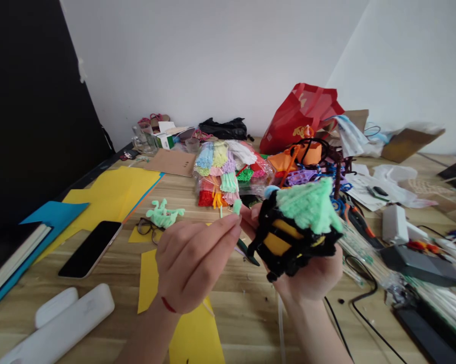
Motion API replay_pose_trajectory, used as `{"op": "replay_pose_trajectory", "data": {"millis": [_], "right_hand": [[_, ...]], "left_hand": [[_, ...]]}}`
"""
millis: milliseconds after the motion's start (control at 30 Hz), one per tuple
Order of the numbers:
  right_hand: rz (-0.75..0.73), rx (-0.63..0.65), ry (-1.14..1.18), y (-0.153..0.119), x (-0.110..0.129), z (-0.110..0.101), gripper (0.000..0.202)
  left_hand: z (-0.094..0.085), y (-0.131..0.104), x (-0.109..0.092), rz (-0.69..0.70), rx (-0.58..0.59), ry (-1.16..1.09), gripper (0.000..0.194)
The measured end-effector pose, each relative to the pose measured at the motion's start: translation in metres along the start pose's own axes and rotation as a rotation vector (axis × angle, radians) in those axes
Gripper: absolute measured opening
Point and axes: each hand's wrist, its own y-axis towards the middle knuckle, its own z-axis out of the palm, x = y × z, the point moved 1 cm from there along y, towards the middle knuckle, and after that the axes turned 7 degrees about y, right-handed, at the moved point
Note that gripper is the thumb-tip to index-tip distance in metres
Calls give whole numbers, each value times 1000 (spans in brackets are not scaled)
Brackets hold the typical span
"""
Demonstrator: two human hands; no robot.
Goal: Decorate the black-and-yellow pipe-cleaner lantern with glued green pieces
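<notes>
Two hands met over the middle of the wooden counter [235,298], close to its near edge. The right hand [307,273] cradled a small pipe-cleaner house [296,227]: a fuzzy mint-green roof, pitched and tilted toward the left, sat over black-framed walls with yellow panels. The house was lifted clear of the counter, resting in the palm.

Behind it, toward the far edge, a clear plastic bag [228,172] lay on its side, packed with bundled pipe cleaners in blue, yellow, pink, green, red and orange. A red shopping bag [299,114] stood slumped near the far edge; what it held could not be seen. A small open carton [167,136] sat by the far left corner, its contents unclear.

The right hand's fingers [319,283] were curled around the underside of the house, gripping it. The left hand [192,263] was closed in a pinch, thumb and forefinger pressed on a short mint-green pipe-cleaner piece [237,206] whose tip stood up just beside the house's left wall. A red string circled the left wrist.

Toward the left edge lay a dark phone [91,248] face up on the counter, with a mint-green pipe-cleaner figure [163,213] just beyond it.
</notes>
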Motion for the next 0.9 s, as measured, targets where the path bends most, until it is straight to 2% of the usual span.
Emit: {"op": "replay_pose_trajectory", "data": {"millis": [133,267,367,600,700,800,900], "right_hand": [[-42,-71,-102,-1,0,-5,26],[-22,-80,-184,-1,2,-8,31],[4,-91,-158,-2,3,-8,31],[-59,-118,-92,-4,-7,-17,31],[-36,-81,-100,-3,-8,-16,35],[-58,-70,-77,-3,-6,-13,29],[-80,-131,-21,-3,-4,-11,22]], "left_hand": [[1,14,-6,133,-86,92,28],[1,18,-8,123,-89,103,26],[1,19,-8,105,-105,96,25],[1,23,-7,81,-35,65,26],[0,22,-6,95,-46,86,24],[0,22,-6,113,-27,66,22],[0,25,-8,103,33,42,24]]}}
